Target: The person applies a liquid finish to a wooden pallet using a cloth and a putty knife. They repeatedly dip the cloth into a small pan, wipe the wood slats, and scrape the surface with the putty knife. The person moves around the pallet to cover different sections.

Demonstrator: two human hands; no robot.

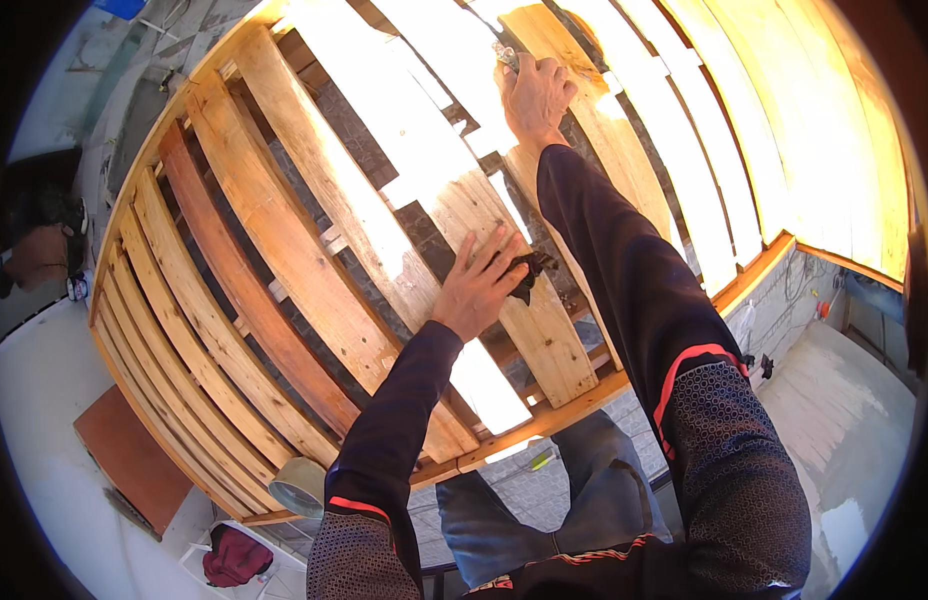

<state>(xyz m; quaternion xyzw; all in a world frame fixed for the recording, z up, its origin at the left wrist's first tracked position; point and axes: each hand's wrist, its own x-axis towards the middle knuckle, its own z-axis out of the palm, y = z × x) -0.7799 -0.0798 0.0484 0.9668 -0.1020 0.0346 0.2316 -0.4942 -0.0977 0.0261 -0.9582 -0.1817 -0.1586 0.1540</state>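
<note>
A large slatted wooden frame [284,195] spreads out before me, its slats running away from my body. My left hand [474,285] rests on one of the middle slats, fingers stretched out and slightly apart. Right beside its fingers is a dark crumpled thing [529,276], perhaps a cloth; whether the thumb pins it I cannot tell. Farther off, my right hand [539,100] is closed at a slat in strong sunlight. A small shiny thing [506,57] sticks out past its fingers, and glare hides what kind it is.
Gaps separate the slats. At the near left edge stands a round, open-topped container [299,487]. A brown board [132,460] lies on the floor to the left, near a dark red cloth [236,556]. Solid sunlit planks [834,130] rise on the right.
</note>
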